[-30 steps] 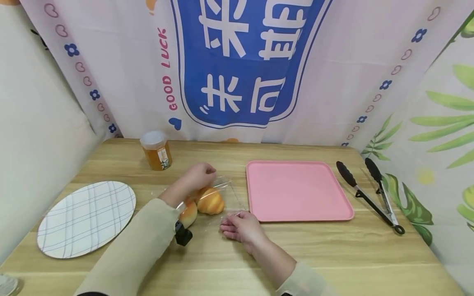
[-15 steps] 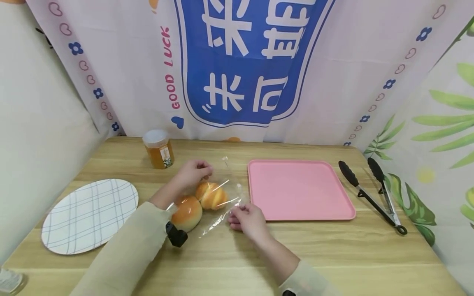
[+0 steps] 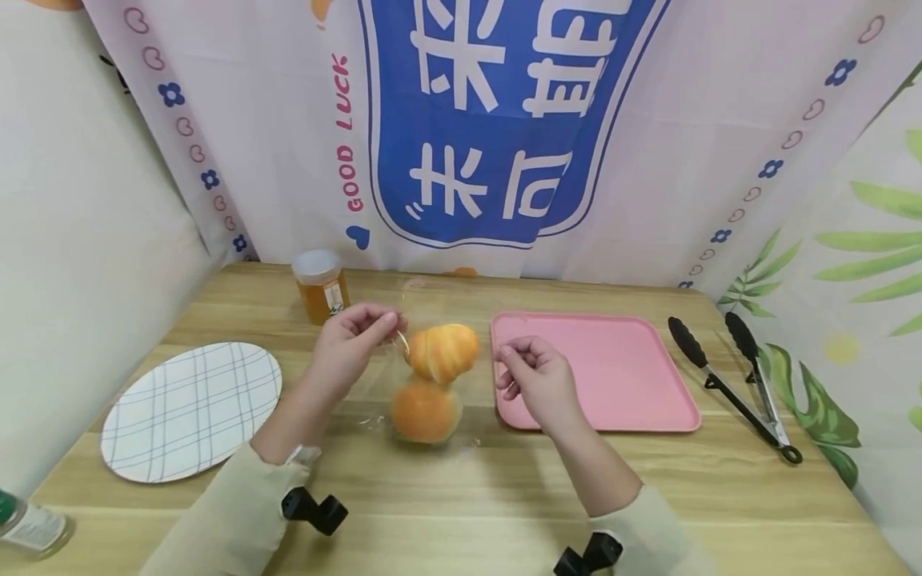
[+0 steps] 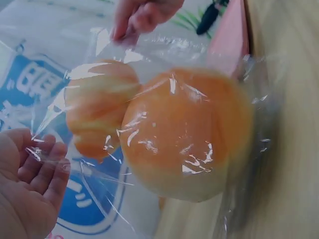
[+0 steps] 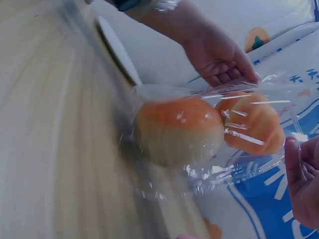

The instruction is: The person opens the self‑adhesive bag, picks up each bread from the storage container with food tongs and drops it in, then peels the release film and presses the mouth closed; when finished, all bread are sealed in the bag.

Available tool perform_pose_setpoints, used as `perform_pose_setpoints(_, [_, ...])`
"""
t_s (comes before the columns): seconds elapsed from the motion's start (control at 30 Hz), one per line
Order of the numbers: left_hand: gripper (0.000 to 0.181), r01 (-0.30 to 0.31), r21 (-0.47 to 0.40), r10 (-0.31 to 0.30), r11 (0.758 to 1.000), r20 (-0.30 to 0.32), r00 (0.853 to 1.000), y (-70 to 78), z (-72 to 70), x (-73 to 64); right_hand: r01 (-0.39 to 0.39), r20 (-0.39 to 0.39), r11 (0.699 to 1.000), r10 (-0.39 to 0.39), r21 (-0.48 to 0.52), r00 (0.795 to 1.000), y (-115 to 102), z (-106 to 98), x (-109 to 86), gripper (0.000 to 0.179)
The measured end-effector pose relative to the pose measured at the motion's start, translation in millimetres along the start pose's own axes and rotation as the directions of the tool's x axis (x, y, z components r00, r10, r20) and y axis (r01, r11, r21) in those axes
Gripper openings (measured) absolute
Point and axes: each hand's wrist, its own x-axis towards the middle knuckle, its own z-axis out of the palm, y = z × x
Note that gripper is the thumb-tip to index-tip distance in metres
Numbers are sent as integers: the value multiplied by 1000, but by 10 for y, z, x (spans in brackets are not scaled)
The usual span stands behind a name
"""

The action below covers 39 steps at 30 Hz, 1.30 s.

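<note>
Clear plastic bag (image 5: 219,172), containing a croissant-shaped bread (image 3: 442,353) and a round bun (image 3: 426,411), is left of the pink tray (image 3: 612,372) and appears to hang in the air. The left hand (image 3: 350,340) and the right hand (image 3: 539,380) each pinch one side of its film, thumb against finger; the right hand is nearer to the tray. Its contents line up downward from this grip, the bun being farther.
</note>
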Motion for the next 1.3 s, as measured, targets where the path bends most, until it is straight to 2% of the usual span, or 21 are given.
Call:
perform_pose_setpoints(0.13, [9,-52,-43,51,998,-15,999,62,86,-133,59,19,998,-59,18,998,-117,-23,16,14])
perform_pose_setpoints(0.3, [11,-120,-69,119,990,-17,993,80,185,-197,147,44,989,-146,-26,988,-201,22,41,17])
perform_pose_setpoints(0.4, [13,-119,-81,115,990,-52,992,46,190,-222,164,34,985,-163,-50,986,-204,25,60,18])
perform_pose_setpoints(0.53, [10,-92,-133,78,987,-105,991,-25,160,-252,153,20,985,-152,-78,988,-166,7,97,19])
perform_pose_setpoints(0.6, [10,-97,-148,79,984,-125,989,-51,153,-255,147,18,986,-146,-82,989,-147,1,117,20])
perform_pose_setpoints(0.8, [21,-147,-56,135,987,-186,973,-73,150,-243,155,24,987,-154,-45,988,-133,13,164,20])
perform_pose_setpoints(0.97, [25,-159,-61,140,985,-243,960,-64,131,-256,115,-6,992,-116,-44,993,-128,14,193,22])
perform_pose_setpoints(1.17, [17,-205,-161,161,965,-250,955,-82,88,-273,82,-20,995,-81,66,997,-92,5,236,24])
perform_pose_setpoints(1.3, [26,-227,-220,177,949,-227,958,-99,61,-292,60,-30,992,-57,111,998,-56,3,257,24])
